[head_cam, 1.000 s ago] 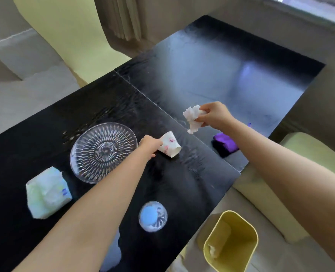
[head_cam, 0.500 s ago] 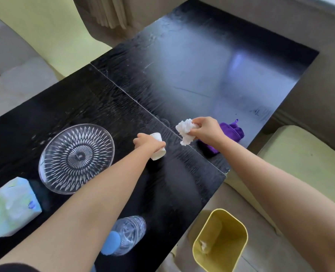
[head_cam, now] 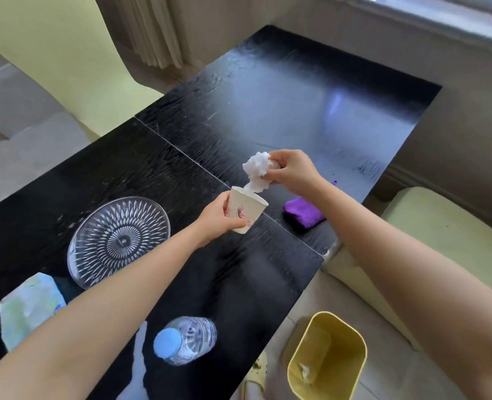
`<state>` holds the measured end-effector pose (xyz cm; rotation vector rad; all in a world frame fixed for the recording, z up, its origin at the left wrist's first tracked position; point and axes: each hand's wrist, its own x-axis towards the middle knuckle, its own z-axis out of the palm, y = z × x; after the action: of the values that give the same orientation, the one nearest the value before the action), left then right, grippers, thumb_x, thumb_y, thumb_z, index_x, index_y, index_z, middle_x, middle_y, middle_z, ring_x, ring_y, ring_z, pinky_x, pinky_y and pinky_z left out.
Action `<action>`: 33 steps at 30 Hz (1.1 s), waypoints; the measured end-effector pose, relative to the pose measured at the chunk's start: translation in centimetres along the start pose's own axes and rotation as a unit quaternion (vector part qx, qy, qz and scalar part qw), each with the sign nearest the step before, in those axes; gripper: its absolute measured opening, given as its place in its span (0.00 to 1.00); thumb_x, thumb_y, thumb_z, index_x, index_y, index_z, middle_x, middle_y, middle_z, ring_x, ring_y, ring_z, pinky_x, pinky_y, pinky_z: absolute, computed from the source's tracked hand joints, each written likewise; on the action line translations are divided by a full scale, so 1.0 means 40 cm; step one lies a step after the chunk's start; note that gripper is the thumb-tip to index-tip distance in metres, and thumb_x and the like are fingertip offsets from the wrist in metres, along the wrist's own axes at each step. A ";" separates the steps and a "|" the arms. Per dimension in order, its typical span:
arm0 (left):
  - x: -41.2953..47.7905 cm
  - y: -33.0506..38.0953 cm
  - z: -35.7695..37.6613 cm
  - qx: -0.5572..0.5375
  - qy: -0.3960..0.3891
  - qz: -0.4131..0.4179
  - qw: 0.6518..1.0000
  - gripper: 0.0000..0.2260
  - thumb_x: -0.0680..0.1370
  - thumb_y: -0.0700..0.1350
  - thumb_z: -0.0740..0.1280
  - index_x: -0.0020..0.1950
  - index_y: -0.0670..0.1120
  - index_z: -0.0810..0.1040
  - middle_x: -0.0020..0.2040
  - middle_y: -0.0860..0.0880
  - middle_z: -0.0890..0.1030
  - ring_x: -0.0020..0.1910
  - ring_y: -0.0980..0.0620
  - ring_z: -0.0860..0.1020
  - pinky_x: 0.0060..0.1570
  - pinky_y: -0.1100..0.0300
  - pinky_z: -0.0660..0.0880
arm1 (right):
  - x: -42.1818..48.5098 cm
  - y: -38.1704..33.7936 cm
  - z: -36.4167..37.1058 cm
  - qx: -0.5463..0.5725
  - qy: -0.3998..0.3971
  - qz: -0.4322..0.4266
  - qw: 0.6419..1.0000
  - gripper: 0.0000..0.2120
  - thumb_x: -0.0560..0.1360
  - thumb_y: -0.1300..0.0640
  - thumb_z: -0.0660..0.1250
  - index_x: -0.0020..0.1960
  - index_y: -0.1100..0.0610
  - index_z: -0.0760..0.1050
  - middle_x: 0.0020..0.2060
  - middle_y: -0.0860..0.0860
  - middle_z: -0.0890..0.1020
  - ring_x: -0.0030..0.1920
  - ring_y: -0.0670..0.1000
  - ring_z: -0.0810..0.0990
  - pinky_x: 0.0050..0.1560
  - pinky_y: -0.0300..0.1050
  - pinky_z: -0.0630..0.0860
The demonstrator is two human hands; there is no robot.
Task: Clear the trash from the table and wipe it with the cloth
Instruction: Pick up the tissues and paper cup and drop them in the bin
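My left hand [head_cam: 216, 219] grips a white paper cup [head_cam: 246, 210] with a red print, held upright just above the black table [head_cam: 239, 284]. My right hand [head_cam: 292, 171] pinches a crumpled white tissue [head_cam: 257, 174] right over the cup, and the tissue's lower end dips into the cup's mouth. A folded purple cloth [head_cam: 304, 212] lies on the table near its right edge, partly behind my right forearm. A yellow bin [head_cam: 328, 359] stands on the floor below the table's right edge, with some white trash inside.
A clear patterned glass plate [head_cam: 119, 238] lies left of the cup. A pale tissue pack [head_cam: 30, 308] sits at the near left. A water bottle with a blue cap [head_cam: 185, 340] stands at the near edge. Light yellow-green chairs [head_cam: 441, 223] flank the table.
My left hand has lifted the cup from lying on its side to upright. My right hand has brought the tissue over to the cup's mouth.
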<state>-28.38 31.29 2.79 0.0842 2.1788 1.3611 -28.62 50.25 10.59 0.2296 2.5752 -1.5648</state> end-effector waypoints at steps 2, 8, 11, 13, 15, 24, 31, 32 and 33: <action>-0.029 0.032 -0.011 -0.015 -0.018 0.037 0.999 0.28 0.66 0.42 0.74 0.63 0.54 0.69 0.58 0.47 0.79 0.58 0.48 0.78 0.58 0.52 0.76 | -0.029 -0.034 -0.004 -0.069 -0.016 -0.023 0.997 0.14 0.68 0.64 0.68 0.28 0.56 0.66 0.27 0.49 0.63 0.31 0.49 0.61 0.33 0.41 0.64; -0.127 0.113 -0.041 -0.036 -0.078 0.106 0.991 0.31 0.67 0.38 0.73 0.68 0.50 0.67 0.58 0.45 0.79 0.54 0.52 0.78 0.55 0.58 0.76 | -0.141 -0.097 -0.013 -0.164 -0.012 -0.052 0.985 0.04 0.73 0.60 0.68 0.46 0.58 0.80 0.31 0.45 0.70 0.37 0.50 0.67 0.30 0.31 0.62; -0.192 0.135 -0.044 -0.033 -0.098 0.123 0.987 0.34 0.66 0.38 0.73 0.70 0.48 0.66 0.59 0.44 0.79 0.54 0.52 0.78 0.54 0.59 0.77 | -0.202 -0.126 -0.014 -0.236 0.008 -0.084 0.968 0.10 0.72 0.60 0.69 0.52 0.63 0.80 0.41 0.51 0.72 0.44 0.55 0.71 0.36 0.39 0.63; -0.243 0.148 -0.039 -0.032 -0.106 0.141 0.984 0.34 0.68 0.35 0.73 0.71 0.47 0.65 0.60 0.44 0.79 0.55 0.52 0.78 0.54 0.60 0.76 | -0.255 -0.148 -0.014 -0.258 0.022 -0.105 0.960 0.09 0.71 0.60 0.69 0.47 0.66 0.80 0.43 0.54 0.69 0.46 0.57 0.71 0.41 0.41 0.63; -0.294 0.164 -0.031 -0.028 -0.113 0.165 0.979 0.33 0.68 0.35 0.73 0.71 0.47 0.66 0.61 0.44 0.79 0.55 0.52 0.78 0.56 0.60 0.76 | -0.316 -0.175 -0.020 -0.254 0.030 -0.087 0.963 0.07 0.71 0.61 0.69 0.45 0.65 0.80 0.43 0.55 0.68 0.43 0.54 0.69 0.38 0.42 0.61; -0.477 0.190 0.066 0.009 -0.116 0.212 0.970 0.32 0.70 0.30 0.70 0.70 0.48 0.65 0.55 0.47 0.77 0.52 0.54 0.76 0.48 0.70 0.75 | -0.601 -0.209 -0.081 -0.173 0.000 0.001 0.985 0.20 0.73 0.66 0.63 0.65 0.58 0.73 0.54 0.54 0.80 0.50 0.51 0.79 0.58 0.45 0.74; -0.562 0.190 0.192 0.015 -0.144 0.218 0.965 0.28 0.69 0.34 0.72 0.64 0.52 0.68 0.52 0.47 0.77 0.47 0.55 0.77 0.44 0.69 0.76 | -0.777 -0.133 -0.083 -0.271 0.045 -0.035 0.961 0.13 0.79 0.51 0.59 0.47 0.57 0.78 0.40 0.50 0.79 0.42 0.53 0.76 0.47 0.48 0.72; -0.570 0.191 0.210 0.016 -0.147 0.220 0.964 0.27 0.70 0.34 0.71 0.66 0.50 0.68 0.51 0.47 0.78 0.46 0.55 0.77 0.42 0.70 0.76 | -0.790 -0.118 -0.083 -0.282 0.037 -0.030 0.958 0.14 0.79 0.51 0.58 0.45 0.60 0.77 0.39 0.53 0.79 0.41 0.56 0.75 0.45 0.49 0.72; -0.576 0.191 0.229 0.018 -0.148 0.220 0.964 0.28 0.70 0.34 0.71 0.67 0.49 0.68 0.52 0.46 0.78 0.46 0.55 0.77 0.41 0.70 0.77 | -0.798 -0.100 -0.083 -0.287 0.033 -0.020 0.957 0.16 0.79 0.51 0.58 0.44 0.62 0.77 0.40 0.57 0.80 0.42 0.57 0.76 0.45 0.50 0.72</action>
<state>-6.36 34.59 16.08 0.7758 1.9965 1.4285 1.85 49.23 21.35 0.1715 2.9584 -0.7648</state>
